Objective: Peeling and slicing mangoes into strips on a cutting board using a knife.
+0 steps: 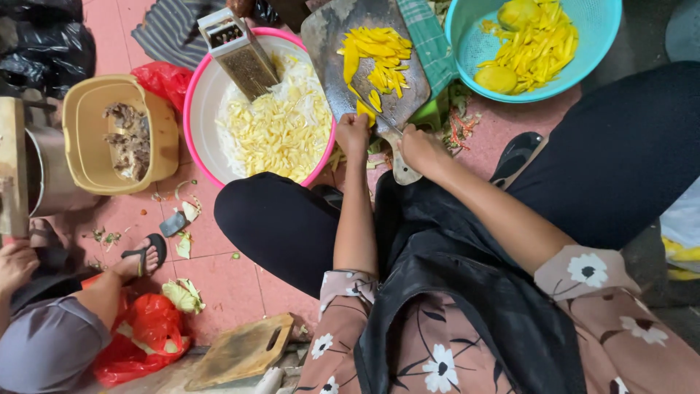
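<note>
A worn cutting board [332,44] is laid on the floor [233,284] ahead of the seated person's knees, with a heap of yellow strips [379,58] on its far half. At the board's near edge, the left hand [353,133] is curled down, its fingers pressed together on a small yellow piece [363,109]. The right hand [421,149] is closed around a knife handle [403,171] just off the near edge; the fingers are wrapped tight, and the blade [388,128] is laid across the near edge beside the yellow piece.

Left of the board, a pink-rimmed bowl [200,87] is filled with pale shreds [281,131], and a metal box grater [237,51] is leaned on its far rim. Further left, a yellow tub [80,138] with brownish scraps [130,138] is set beside a metal pot [44,175]. At the far right, a teal basket [598,44] is loaded with more yellow strips and whole yellow pieces.

Near the bottom edge, a second wooden board [240,350] is lying on the floor, next to a red bag [146,335]. Another person's hand [14,266] and sandalled foot [142,259] are seen at lower left. Scraps are scattered across the floor tiles.
</note>
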